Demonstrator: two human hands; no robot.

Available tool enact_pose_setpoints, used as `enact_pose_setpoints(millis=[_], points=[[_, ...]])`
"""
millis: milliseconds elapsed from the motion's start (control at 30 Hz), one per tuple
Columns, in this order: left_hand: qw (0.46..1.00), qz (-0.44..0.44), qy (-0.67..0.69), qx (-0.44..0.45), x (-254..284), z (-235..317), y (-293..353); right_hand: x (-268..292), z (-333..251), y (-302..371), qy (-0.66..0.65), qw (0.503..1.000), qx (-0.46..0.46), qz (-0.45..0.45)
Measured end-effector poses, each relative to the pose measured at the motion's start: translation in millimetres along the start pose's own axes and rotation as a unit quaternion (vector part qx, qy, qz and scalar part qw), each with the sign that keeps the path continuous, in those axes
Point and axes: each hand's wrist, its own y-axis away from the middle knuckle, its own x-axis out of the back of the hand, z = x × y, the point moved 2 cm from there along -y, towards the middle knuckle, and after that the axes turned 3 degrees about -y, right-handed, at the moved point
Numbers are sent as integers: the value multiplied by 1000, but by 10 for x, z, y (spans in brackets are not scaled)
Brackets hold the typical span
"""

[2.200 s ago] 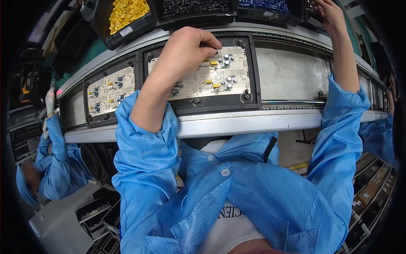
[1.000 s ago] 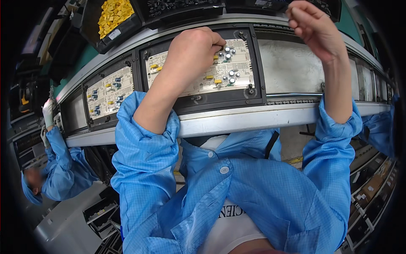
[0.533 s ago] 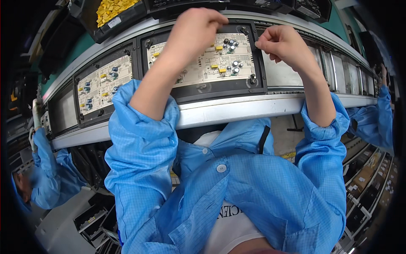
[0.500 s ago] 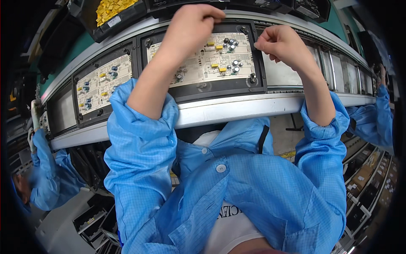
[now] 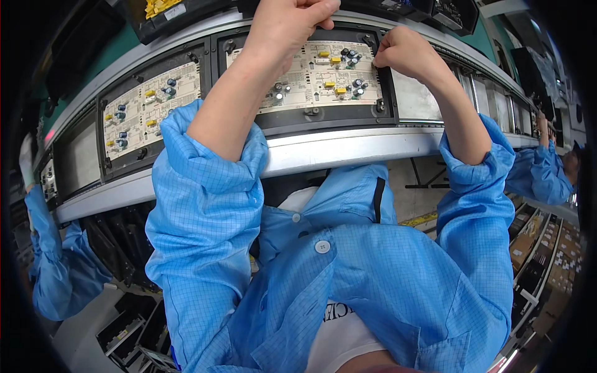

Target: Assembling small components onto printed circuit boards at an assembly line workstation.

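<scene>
1. I observe, from the head view, a printed circuit board (image 5: 300, 81) lying in a black carrier frame (image 5: 348, 119) in front of the wearer, on the conveyor behind its near aluminium rail (image 5: 348, 147).
2. The left hand (image 5: 289, 28) is raised beyond the board's far edge, its forearm crossing over the board's left part. The fingers are bent, with the thumb alongside; I cannot tell whether anything is held.
3. The right hand (image 5: 407, 53) is bent down at the upper right corner of the board, its fingertips drawn together over the carrier's right border. I cannot resolve contact with the frame, nor any object within the fingertips.
4. Mounted on the board's right half are yellow box-shaped components (image 5: 340, 91) and upright cylindrical capacitors (image 5: 357, 83).
5. To the left, a second circuit board (image 5: 140, 102) sits in its own carrier, populated with similar yellow parts and dark blue cylinders.
6. Beyond the far rail, I see a black bin (image 5: 180, 23) containing yellow parts (image 5: 160, 5), and further dark bins (image 5: 454, 15) upper right.
7. Co-workers in blue smocks appear at the left margin (image 5: 68, 267) and right margin (image 5: 538, 175).
</scene>
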Motion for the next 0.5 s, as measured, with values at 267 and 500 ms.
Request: enact_pose_setpoints(millis=[267, 500], points=[[998, 10, -59, -13, -3, 42, 35, 39, -121, -45, 60, 998, -18, -8], [995, -30, -81, -46, -83, 143, 160, 42, 58, -64, 54, 996, 66, -3]])
